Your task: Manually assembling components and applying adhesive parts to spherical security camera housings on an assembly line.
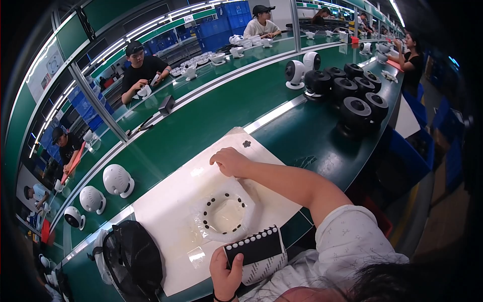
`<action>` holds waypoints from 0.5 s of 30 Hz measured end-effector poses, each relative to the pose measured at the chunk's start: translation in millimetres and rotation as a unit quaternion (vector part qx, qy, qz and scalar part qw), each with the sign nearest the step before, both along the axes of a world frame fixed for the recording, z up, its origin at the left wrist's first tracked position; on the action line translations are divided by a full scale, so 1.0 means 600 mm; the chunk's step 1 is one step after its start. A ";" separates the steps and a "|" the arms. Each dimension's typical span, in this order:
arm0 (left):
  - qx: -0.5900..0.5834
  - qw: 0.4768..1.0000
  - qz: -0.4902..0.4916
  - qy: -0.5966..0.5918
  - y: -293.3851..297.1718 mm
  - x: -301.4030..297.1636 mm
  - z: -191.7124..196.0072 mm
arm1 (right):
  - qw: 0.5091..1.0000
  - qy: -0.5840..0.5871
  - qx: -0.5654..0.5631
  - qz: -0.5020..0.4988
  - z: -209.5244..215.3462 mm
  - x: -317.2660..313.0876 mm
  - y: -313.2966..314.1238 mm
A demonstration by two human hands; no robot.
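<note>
My left hand (pixel 226 274) grips a sheet of round stick-on pads (pixel 257 254), black with a row of white dots along its top edge. The sheet's lower part is white and printed. Beyond it, a white ring-shaped part (pixel 248 211) lies on a pale mat (pixel 176 211), with several small black dots spaced around its opening. Past the ring's far side, my right hand (pixel 231 162) hovers over or rests on the mat, I cannot tell which. Its fingers are curled together, and whatever they may hold is too small to make out. A dark flower-shaped mark (pixel 246 144) shows near the mat's far corner.
A black mesh bag (pixel 133 259) sits at the mat's left edge. White rounded camera-like units (pixel 118 181) stand on the green conveyor (pixel 201 121) at left. Several black ones (pixel 355 111) crowd the right side of the bench. Co-workers (pixel 143 70) sit across the line.
</note>
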State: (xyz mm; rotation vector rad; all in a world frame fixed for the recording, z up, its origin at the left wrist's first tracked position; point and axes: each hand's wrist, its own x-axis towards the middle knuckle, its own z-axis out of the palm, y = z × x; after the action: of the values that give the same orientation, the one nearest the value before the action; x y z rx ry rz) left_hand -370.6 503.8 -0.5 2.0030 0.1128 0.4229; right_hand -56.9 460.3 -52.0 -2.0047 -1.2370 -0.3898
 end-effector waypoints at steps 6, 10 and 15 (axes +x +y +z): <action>-0.008 1.000 0.004 -0.011 -0.006 0.002 0.001 | 1.000 0.020 -0.017 0.002 0.005 -0.002 -0.007; 0.006 1.000 -0.004 -0.011 -0.006 0.006 0.001 | 1.000 0.025 -0.015 -0.001 0.002 0.002 -0.010; 0.020 0.999 0.026 -0.017 0.012 -0.005 -0.013 | 1.000 0.003 -0.012 0.001 0.005 -0.003 0.012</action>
State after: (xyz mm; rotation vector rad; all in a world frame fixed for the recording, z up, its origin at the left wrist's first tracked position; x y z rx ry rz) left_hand -373.5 510.7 -8.0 2.0354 0.1361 0.4965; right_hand -58.7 467.3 -49.2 -2.0232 -1.2460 -0.3694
